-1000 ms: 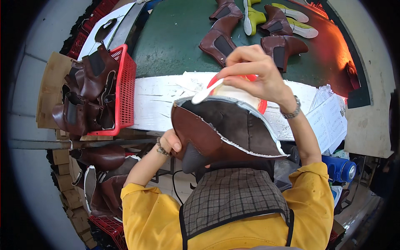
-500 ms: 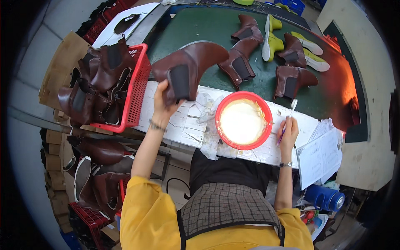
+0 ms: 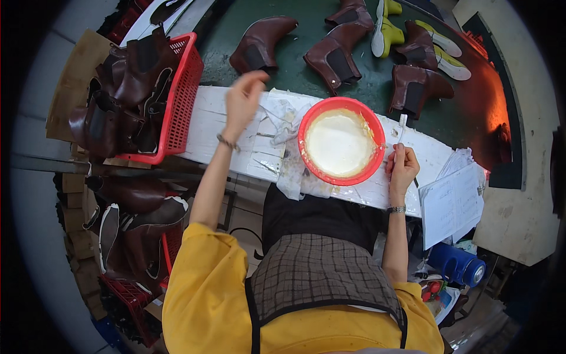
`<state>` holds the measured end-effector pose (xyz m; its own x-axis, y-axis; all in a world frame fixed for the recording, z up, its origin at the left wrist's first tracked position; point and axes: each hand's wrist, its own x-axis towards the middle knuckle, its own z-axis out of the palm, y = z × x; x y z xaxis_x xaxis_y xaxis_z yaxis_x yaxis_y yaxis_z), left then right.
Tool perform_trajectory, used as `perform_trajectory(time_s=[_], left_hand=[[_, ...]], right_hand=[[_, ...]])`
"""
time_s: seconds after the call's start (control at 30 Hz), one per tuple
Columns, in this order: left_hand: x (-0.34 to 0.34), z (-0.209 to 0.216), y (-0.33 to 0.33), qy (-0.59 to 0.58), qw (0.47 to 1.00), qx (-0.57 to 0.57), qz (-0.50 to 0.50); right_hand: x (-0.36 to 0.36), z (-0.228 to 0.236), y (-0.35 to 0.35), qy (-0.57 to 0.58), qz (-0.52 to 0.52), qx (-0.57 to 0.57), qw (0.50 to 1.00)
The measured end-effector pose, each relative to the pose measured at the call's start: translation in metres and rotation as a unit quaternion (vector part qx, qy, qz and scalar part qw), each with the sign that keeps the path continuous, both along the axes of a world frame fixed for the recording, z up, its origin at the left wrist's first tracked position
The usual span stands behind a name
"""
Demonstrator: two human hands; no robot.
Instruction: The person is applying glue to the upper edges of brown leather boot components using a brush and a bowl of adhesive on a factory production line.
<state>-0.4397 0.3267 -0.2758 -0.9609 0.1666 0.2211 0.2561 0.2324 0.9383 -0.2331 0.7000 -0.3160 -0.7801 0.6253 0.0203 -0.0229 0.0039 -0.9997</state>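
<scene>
My left hand (image 3: 243,105) is empty, its fingers loosely curved and apart. It hovers over the near edge of the green tabletop, just below a brown ankle boot (image 3: 263,41) lying on its side. A small brush (image 3: 402,121) with a white head, much like a toothbrush, is pinched upright in my right hand (image 3: 403,167). Between my hands, a red plastic bowl (image 3: 305,150) holds a creamy white liquid (image 3: 337,144), with dried residue round its inner wall. More brown boots (image 3: 336,56) with dark elastic side panels lie farther back; another boot (image 3: 417,88) is at the right.
At left, a red basket (image 3: 187,88) is heaped with brown boots. Yellow-green shoe forms (image 3: 386,35) lie at the back right. A crumpled cloth (image 3: 283,118) sits left of the bowl. Papers (image 3: 451,209) and a blue flask (image 3: 454,264) are near my right arm.
The boot my left hand was holding now lies on the green tabletop, released. The left hand has come away from it. My right hand still grips the brush, a little nearer the bowl.
</scene>
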Motion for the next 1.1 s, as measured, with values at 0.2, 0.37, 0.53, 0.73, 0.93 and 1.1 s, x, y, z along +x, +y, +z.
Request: perform_trajectory(time_s=[0.2,0.37,0.53,0.73,0.93,1.1], left_hand=[[0.086,-0.030,0.029,0.156,0.917,-0.367,0.029],[0.086,-0.036,0.033,0.143,0.947,-0.285,0.038],[0.091,-0.028,0.041,0.219,0.891,-0.397,-0.016],[0.083,-0.042,-0.005,0.002,0.992,-0.124,0.030],[0.128,0.041,-0.004,-0.192,0.903,0.385,0.009],[0.156,0.056,0.035,-0.236,0.827,0.509,-0.022]], right_hand=[[0.000,-0.001,0.002,0.019,0.016,-0.024,0.999],[-0.002,-0.001,0.014,0.030,0.026,-0.080,0.996],[-0.001,-0.003,0.011,0.024,0.044,-0.037,0.998],[0.011,0.015,0.008,0.012,-0.027,-0.094,0.995],[0.012,0.097,-0.081,0.034,0.138,0.131,0.981],[-0.005,0.099,-0.175,0.067,0.248,0.351,0.901]])
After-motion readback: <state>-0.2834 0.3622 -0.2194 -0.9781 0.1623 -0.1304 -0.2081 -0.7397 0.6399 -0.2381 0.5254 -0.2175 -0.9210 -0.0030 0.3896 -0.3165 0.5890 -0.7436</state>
